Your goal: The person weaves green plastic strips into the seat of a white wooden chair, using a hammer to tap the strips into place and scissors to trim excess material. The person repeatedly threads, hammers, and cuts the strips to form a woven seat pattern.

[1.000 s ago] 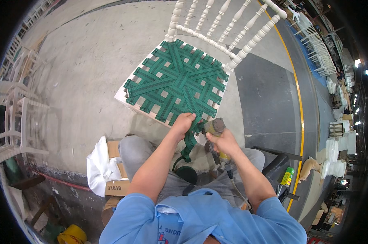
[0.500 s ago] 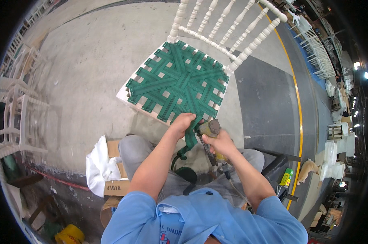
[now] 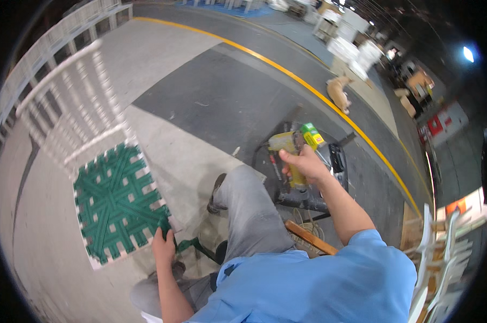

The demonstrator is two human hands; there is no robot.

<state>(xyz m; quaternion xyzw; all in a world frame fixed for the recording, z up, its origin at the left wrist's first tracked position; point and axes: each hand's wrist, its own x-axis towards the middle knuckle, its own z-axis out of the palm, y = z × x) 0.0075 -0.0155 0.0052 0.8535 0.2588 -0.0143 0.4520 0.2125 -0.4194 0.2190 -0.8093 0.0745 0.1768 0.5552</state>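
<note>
A white chair (image 3: 65, 110) with a green woven webbing seat (image 3: 114, 200) stands at my left. My left hand (image 3: 164, 248) grips the loose end of a green strap (image 3: 187, 245) at the seat's near corner. My right hand (image 3: 304, 161) is held out to the right, away from the chair, and is shut on a yellow power stapler (image 3: 287, 148). The stapler hangs over a black tool tray (image 3: 313, 188) on the floor. My grey-trousered knee (image 3: 249, 210) lies between the two hands.
A small green and yellow box (image 3: 312, 134) sits on the tray beside the tool. A wooden bar (image 3: 311, 238) lies under my right arm. A yellow floor line (image 3: 319, 97) runs past a tan dog (image 3: 338, 92). White chairs (image 3: 440, 253) stand at the right.
My view has swung to the right. My right hand carried the stapler away from the seat's edge to above the black tray. My left hand stays on the green strap.
</note>
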